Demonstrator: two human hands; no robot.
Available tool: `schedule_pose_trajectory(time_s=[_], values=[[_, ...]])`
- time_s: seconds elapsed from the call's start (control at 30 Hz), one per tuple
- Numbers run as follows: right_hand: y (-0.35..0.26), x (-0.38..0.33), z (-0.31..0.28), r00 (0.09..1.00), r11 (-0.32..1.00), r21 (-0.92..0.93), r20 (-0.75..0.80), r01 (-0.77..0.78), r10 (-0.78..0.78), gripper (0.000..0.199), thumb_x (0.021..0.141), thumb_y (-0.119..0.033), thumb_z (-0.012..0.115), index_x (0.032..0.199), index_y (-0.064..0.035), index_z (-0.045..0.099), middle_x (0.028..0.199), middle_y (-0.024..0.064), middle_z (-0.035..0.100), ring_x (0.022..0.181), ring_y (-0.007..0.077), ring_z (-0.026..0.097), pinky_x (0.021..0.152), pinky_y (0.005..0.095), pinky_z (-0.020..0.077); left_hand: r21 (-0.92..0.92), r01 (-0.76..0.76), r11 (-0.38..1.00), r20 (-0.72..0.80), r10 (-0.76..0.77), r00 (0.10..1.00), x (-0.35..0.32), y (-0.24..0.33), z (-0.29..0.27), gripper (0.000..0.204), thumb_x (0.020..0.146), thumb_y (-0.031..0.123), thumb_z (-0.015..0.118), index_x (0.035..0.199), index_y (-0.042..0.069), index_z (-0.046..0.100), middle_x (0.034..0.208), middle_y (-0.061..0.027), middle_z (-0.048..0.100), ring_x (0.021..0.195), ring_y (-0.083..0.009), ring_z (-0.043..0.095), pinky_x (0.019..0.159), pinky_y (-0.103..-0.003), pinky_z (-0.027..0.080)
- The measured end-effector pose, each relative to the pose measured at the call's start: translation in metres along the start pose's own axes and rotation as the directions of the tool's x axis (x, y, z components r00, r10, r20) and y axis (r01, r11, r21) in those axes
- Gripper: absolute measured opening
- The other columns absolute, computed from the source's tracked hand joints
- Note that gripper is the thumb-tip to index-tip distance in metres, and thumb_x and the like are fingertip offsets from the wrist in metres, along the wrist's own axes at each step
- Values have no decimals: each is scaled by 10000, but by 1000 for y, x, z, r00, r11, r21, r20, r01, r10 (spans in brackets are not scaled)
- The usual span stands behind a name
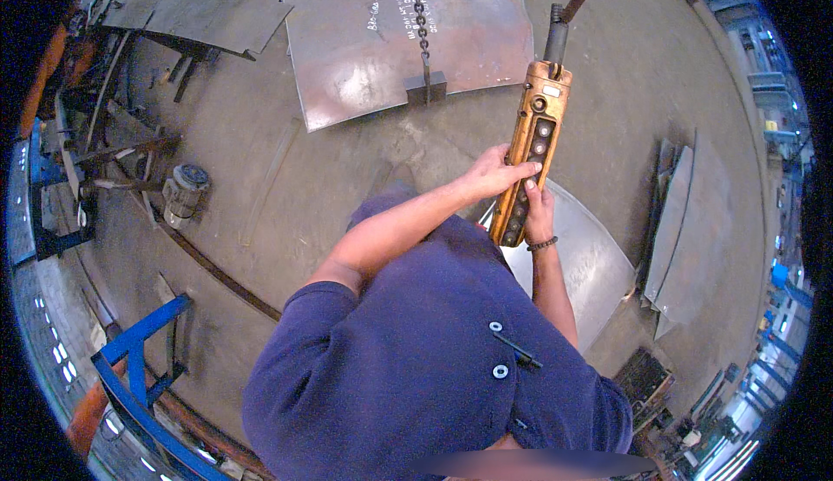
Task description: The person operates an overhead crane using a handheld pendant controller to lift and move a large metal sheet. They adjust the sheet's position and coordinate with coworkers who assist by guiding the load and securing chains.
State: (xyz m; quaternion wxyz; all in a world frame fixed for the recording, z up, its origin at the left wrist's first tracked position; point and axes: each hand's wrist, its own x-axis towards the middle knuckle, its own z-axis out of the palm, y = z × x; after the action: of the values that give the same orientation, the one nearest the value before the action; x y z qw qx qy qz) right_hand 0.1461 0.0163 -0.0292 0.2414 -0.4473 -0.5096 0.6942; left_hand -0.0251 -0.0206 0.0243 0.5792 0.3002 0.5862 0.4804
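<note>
At chest height before the person hangs an orange crane pendant control, a long box with a column of dark buttons, suspended from a black cable that runs up out of view. Both hands are on it. The left hand reaches across from a forearm stretched forward over the blue shirt; its fingers wrap the left edge of the box and the thumb lies flat across the button face near the middle of the column. The right hand comes up from below, wrist bent back and wearing a dark bead bracelet, and is closed around the lower end of the box, steadying it. Neither hand is free.

Beyond the pendant a chain drops to a plate clamp seated on the near edge of a large rusty steel plate lying on the workshop floor. The chain appears taut, though that cannot be confirmed. A curved steel sheet lies just past the hands, and more sheets are stacked to the right.

Judgement: the step in hand is hoist operation with the clamp attached. The next press calls for the correct button, a short controlled input, and eyes on the clamp's bite.
</note>
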Motion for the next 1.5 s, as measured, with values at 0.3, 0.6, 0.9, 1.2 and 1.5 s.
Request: schedule_pose_trajectory(time_s=[0.3,0.6,0.9,1.2,1.5], values=[[11,-7,6,998,999,-27,-61,26,-28,495,942,-440,566,1109,26,584,904,64,653,735,131,629,652,279,521,40,-83,996,66,80,995,12,-28,-6,507,852,406,714,1173,24,630,998,-91,698,932,-191,645,835,-362,520],[22,-7,-14,999,999,-34,-40,-33,31,503,944,-413,577,1158,41,557,985,76,643,839,143,616,729,300,519,-5,-40,999,81,41,996,13,-28,-2,522,820,380,754,1186,29,629,1066,-115,687,980,-197,636,879,-366,505],[7,-17,-19,999,988,-155,-44,18,-25,515,936,-453,569,1102,34,562,922,79,643,772,152,629,679,305,531,-39,-21,999,130,26,991,6,-22,4,546,828,438,729,1202,54,626,1068,-113,690,999,-214,641,896,-367,501],[20,-18,-21,994,999,-19,-102,-38,36,496,927,-399,615,1162,35,558,999,68,635,873,129,600,758,295,510,-67,-69,995,182,80,980,28,-54,10,529,837,401,731,1183,15,624,1049,-110,692,966,-201,648,873,-358,513],[30,-23,-2,985,1000,-3,-174,-16,15,555,939,-478,558,1155,33,557,978,76,649,820,148,641,720,294,534,50,-28,998,197,18,980,21,-42,-3,558,815,417,739,1160,-8,630,1055,-148,691,983,-227,651,869,-367,513]])
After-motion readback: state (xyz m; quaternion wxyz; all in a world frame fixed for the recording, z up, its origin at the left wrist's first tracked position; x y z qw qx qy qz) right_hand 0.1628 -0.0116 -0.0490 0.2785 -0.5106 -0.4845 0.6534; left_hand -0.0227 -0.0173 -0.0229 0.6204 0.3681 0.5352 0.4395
